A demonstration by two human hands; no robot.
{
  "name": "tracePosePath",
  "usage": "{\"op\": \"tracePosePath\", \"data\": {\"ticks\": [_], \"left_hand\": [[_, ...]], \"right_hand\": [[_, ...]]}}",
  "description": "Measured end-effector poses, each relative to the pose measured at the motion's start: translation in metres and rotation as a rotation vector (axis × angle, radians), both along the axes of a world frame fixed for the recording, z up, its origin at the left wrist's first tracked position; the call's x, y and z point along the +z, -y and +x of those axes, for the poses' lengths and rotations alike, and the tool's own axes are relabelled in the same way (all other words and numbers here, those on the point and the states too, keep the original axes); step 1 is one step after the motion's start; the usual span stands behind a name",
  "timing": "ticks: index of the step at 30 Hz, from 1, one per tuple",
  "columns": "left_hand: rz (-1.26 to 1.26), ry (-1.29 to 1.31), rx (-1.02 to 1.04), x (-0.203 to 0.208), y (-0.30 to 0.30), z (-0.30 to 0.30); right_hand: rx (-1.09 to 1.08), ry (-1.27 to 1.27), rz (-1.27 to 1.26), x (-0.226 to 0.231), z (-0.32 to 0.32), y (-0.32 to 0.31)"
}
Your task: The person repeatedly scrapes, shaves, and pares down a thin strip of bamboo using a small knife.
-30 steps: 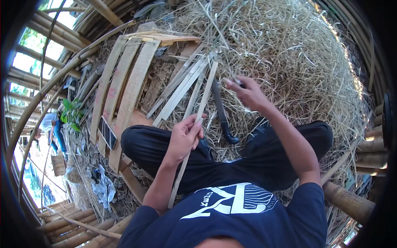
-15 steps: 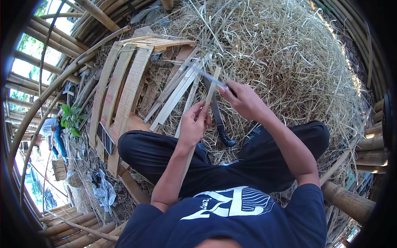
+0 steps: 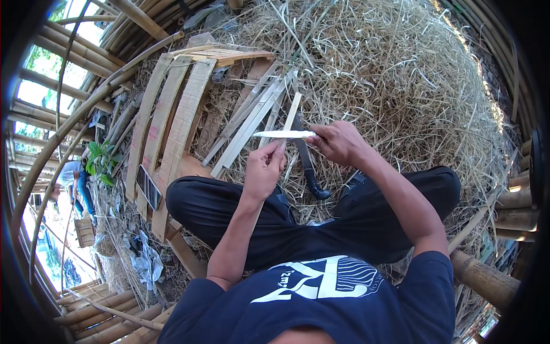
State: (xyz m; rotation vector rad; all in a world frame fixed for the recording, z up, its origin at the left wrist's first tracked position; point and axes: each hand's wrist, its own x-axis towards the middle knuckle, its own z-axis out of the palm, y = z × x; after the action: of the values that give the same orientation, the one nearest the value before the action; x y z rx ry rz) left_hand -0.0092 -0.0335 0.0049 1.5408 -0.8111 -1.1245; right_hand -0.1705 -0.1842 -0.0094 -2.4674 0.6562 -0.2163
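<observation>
While the person sits cross-legged on a straw-covered floor (image 3: 401, 86), both hands meet in front of the knees. Right hand (image 3: 339, 143): fingers curled shut around the handle end of a knife (image 3: 285, 134), pale blade lying flat and pointing toward the person's left. Left hand (image 3: 264, 169): closed on a thin bamboo strip (image 3: 291, 112), thumb and fingers pinching it near the blade; the strip runs up and away from the body, its far tip over the straw. Blade crosses the strip just above the left hand; whether the edge bites into the strip cannot be told.

Against the frame half a second ago: the hands have come closer together, and the blade now lies level across the strip rather than angled. One second ago the right hand was open and raised apart from the left, so it has closed since.

A dark-handled tool (image 3: 308, 166) lies on the straw between the legs, just beyond the hands. A stack of split bamboo slats (image 3: 172, 114) lies to the left, near the left knee.

Hard to read: the strip's lower part is hidden behind the left hand and forearm; the knife handle is wholly covered by the right hand. A distant person (image 3: 71, 178) at the left rim is too small to detail.
</observation>
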Motion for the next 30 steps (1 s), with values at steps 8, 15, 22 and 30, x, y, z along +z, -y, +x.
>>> {"op": "tracePosePath", "data": {"ticks": [8,15,22,30], "left_hand": [[0.129,-0.092,0.065,-0.003,-0.028,0.003],[0.148,-0.162,0.162,0.025,-0.067,0.019],[0.078,0.032,0.073,0.008,-0.041,0.012],[0.032,0.381,0.039,0.007,-0.022,-0.003]], "right_hand": [[-0.065,-0.089,-0.126,-0.041,-0.002,0.033],[-0.629,-0.02,0.137,-0.023,-0.038,0.101],[-0.117,0.011,0.326,0.031,0.011,-0.008],[0.059,0.091,0.149,0.002,0.01,-0.021]]}}
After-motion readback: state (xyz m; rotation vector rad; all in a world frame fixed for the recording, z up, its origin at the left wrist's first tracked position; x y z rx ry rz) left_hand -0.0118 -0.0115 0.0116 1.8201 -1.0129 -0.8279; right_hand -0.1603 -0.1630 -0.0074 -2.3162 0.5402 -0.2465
